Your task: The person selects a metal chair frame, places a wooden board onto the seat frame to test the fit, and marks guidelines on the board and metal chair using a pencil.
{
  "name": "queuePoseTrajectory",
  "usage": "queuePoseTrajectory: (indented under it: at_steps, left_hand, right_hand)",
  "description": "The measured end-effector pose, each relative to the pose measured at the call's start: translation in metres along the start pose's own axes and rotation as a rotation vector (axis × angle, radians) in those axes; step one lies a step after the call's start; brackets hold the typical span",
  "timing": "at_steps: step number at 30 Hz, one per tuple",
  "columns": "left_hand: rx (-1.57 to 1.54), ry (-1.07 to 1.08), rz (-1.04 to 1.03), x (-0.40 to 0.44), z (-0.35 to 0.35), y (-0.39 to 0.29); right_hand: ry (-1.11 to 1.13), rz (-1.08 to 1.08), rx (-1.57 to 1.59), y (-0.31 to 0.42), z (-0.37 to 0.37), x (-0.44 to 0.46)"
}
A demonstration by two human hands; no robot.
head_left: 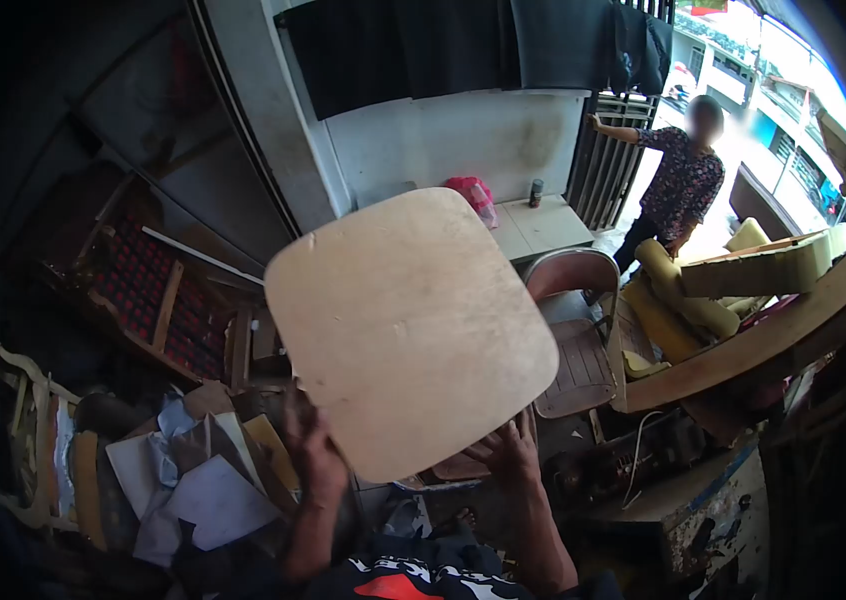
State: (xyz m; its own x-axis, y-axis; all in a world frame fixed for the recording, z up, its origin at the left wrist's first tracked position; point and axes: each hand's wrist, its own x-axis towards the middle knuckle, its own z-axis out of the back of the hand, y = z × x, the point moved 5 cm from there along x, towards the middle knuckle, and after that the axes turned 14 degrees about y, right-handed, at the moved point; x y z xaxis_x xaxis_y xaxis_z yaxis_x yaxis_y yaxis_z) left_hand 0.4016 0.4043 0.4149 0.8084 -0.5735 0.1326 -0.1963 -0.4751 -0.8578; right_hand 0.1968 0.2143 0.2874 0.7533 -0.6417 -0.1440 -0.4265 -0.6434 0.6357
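A pale, square wooden seat panel (413,330) with rounded corners is held up in front of me, its broad face towards the camera. Its surface has small chips and scuffs near the left edge. My left hand (318,450) grips the lower left edge, with part of the fingers behind the panel. At the lower right edge, my right hand (513,450) supports it from beneath, fingers somewhat spread and their tips partly hidden. Behind the panel on the right stands a chair (578,370) with a slatted wooden seat.
Scraps of sheet material (218,500) lie to the left, below an upturned sofa frame (158,290). Yellow foam pieces (683,300) are piled at right. A person (683,180) stands by the metal gate (608,170). A can (536,193) and pink bag (473,198) rest on a white table (553,228).
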Motion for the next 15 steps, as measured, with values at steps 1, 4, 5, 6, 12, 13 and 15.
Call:
queuePoseTrajectory:
  at_steps: [1, 4, 5, 6, 12, 13, 15]
  left_hand:
    - [0.048, 0.073, 0.039, -0.011, 0.007, 0.033]
    - [0.127, 0.245, 0.259, -0.058, 0.003, 0.097]
    - [0.176, 0.289, 0.330, -0.071, 0.011, 0.116]
    - [0.170, 0.294, 0.334, -0.078, 0.022, 0.130]
    - [0.837, 0.114, 0.411, -0.101, 0.144, 0.206]
    - [0.961, 0.022, 0.379, -0.097, 0.165, 0.223]
    - [1.081, -0.060, 0.383, -0.100, 0.187, 0.240]
  right_hand:
    - [0.057, 0.114, 0.021, 0.004, 0.002, 0.000]
    - [-0.065, 0.276, -0.083, 0.032, 0.035, 0.003]
    - [-0.097, 0.229, -0.118, 0.045, 0.057, 0.006]
    - [-0.106, 0.203, -0.225, 0.057, 0.078, 0.014]
    - [-0.699, -0.194, -1.163, 0.063, 0.224, 0.018]
    - [-0.833, -0.110, -1.358, 0.042, 0.277, 0.016]
    - [-0.833, -0.248, -1.101, 0.009, 0.308, 0.001]
